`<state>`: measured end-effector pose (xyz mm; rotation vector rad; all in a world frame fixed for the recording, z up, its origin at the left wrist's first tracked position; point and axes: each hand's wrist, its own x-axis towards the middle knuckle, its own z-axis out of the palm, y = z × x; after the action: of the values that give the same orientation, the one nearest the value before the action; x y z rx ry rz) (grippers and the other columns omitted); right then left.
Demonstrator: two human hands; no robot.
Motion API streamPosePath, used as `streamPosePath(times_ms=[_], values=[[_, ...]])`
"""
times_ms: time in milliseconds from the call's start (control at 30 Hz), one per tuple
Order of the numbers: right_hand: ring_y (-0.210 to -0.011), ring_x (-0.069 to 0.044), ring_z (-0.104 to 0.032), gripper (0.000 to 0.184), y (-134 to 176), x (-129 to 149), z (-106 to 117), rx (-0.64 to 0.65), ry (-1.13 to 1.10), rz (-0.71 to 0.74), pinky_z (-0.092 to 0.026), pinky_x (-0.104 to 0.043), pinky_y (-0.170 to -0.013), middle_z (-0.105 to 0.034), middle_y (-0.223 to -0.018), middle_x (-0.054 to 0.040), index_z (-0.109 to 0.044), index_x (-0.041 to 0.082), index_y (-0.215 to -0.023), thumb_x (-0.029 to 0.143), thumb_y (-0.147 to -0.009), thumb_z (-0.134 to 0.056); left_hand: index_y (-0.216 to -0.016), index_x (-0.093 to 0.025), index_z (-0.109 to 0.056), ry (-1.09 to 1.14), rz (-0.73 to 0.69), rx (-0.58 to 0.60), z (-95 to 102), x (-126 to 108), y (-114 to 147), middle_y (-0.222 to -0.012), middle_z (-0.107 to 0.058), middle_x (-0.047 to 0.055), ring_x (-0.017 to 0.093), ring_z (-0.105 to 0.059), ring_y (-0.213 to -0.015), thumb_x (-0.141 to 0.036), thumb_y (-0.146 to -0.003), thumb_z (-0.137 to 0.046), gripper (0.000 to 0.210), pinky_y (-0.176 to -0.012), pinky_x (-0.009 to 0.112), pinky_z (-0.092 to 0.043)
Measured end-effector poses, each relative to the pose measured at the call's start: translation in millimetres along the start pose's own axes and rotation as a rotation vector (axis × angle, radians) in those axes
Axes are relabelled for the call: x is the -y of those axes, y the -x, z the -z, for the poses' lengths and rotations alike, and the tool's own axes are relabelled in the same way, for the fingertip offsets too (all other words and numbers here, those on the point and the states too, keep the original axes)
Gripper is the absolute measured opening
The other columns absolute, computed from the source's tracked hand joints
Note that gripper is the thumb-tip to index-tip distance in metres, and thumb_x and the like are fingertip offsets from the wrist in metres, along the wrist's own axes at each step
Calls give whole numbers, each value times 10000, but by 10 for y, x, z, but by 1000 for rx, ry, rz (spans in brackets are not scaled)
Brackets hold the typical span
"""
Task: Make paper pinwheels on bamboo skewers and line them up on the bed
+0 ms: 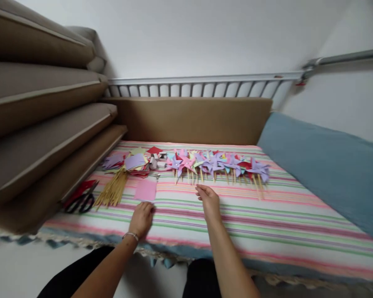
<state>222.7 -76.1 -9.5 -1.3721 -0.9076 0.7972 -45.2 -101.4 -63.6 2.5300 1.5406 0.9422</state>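
Note:
My left hand, with a bracelet at the wrist, lies on the striped cloth with its fingers curled together. Its fingertips are right by the near edge of a pink paper square; I see nothing held there. Over the cloth, my right hand has thumb and fingers pinched, and whatever may be between them is too small to make out. Just beyond it lies a row of paper pinwheels on wooden sticks, their sticks pointing toward me.
On the left are a bundle of wooden sticks, black-handled scissors and a pile of coloured paper squares. Small clips sit beside the pile. Stacked brown cushions rise at far left; a blue cover borders the right.

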Motion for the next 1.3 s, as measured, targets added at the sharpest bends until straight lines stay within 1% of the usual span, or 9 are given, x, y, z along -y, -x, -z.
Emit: streamPosePath(times_ms=[100, 233, 467, 667, 833, 900, 967, 1067, 1300], values=[[-598, -159, -608, 306, 150, 167, -609, 195, -71, -35, -436, -244, -514, -688, -708, -58, -688, 146, -816, 364, -613, -619, -873, -177, -594, -11, 35, -22, -26, 8, 23, -865, -615, 84, 212, -535, -861, -92, -807, -420, 204, -785, 382, -426], [-556, -140, -590, 259, 171, 159, -940, 318, -101, -77, -415, -226, -482, -678, -662, -43, -692, 153, -765, 326, -582, -631, -870, -184, -587, -4, 53, -28, -66, 28, 53, -872, -610, 64, 200, -524, -861, -79, -798, -439, 196, -793, 368, -425], [-528, -134, -574, 221, 98, -214, -988, 336, -97, -184, -399, -225, -467, -669, -652, -43, -674, 152, -737, 296, -589, -595, -912, -181, -583, 6, 59, -13, -78, 36, 41, -902, -607, 74, 208, -524, -882, -68, -796, -432, 222, -801, 383, -429], [-564, -150, -573, 201, 145, -321, -1098, 373, -32, -134, -428, -254, -524, -653, -640, -32, -671, 159, -742, 281, -625, -562, -1005, -192, -561, 21, 45, -37, -83, 31, 65, -980, -606, 82, 209, -535, -943, -83, -806, -435, 260, -846, 400, -440], [-575, -155, -573, 190, 238, -411, -1095, 426, 42, -71, -441, -272, -568, -660, -647, -21, -676, 175, -753, 271, -653, -546, -1178, -208, -477, -19, 109, -128, 56, 301, -24, -1200, -526, 105, 228, -472, -1129, -137, -798, -489, 387, -959, 431, -393], [-576, -158, -577, 196, 248, -428, -1087, 434, 75, -57, -442, -276, -571, -664, -650, -22, -677, 178, -765, 275, -665, -538, -1192, -208, -478, -58, 125, -60, 156, 496, -125, -1212, -527, 108, 241, -470, -1146, -180, -779, -540, 419, -973, 441, -383], [-588, -164, -587, 191, 251, -433, -1087, 436, 108, -41, -449, -280, -582, -672, -664, -24, -678, 185, -760, 274, -673, -533, -1207, -194, -476, -104, 106, 109, 254, 685, -240, -1227, -530, 123, 259, -475, -1149, -241, -761, -583, 461, -974, 460, -379], [-643, -176, -611, 176, 258, -439, -1103, 442, 151, -10, -462, -287, -616, -690, -711, -27, -679, 199, -752, 263, -681, -531, -1155, -179, -531, -106, 73, 232, 358, 869, -392, -1149, -597, 116, 259, -523, -1098, -305, -736, -620, 447, -953, 439, -401], [-718, -189, -635, 179, 270, -493, -1115, 463, 212, 37, -480, -301, -671, -701, -758, -28, -679, 211, -769, 256, -700, -521, -1086, -176, -595, -130, 39, 373, 394, 919, -567, -1100, -635, 103, 233, -550, -1056, -283, -751, -595, 351, -945, 371, -399]])
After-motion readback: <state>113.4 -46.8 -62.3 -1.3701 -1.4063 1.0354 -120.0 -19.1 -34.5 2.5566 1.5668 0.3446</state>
